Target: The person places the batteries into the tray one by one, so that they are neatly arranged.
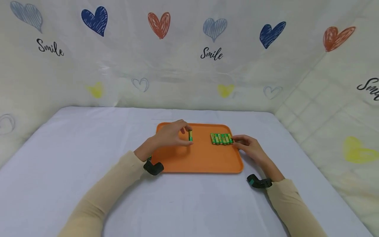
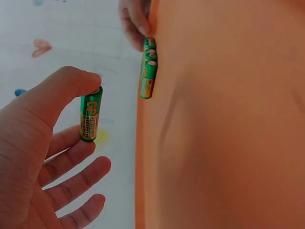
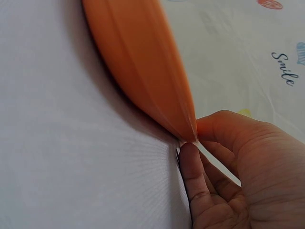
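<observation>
My left hand (image 1: 171, 134) pinches a green and gold battery (image 2: 90, 114) end to end, thumb on one end and a finger at the other. It holds the battery upright above the left half of an orange tray (image 1: 201, 161). Its remaining fingers are spread apart. On the tray's right side lies a row of several matching batteries (image 1: 221, 139), side by side. My right hand (image 1: 250, 146) is at the tray's right rim, beside the row's end. In the right wrist view, its fingertips (image 3: 190, 155) pinch the rim; whether they also touch the last battery is hidden.
The tray lies on a table with a white cloth (image 1: 189, 204). A pale curtain (image 1: 183, 65) with printed hearts and "Smile" lettering hangs behind and at the sides. A dark strap device (image 1: 153, 168) is worn on each wrist.
</observation>
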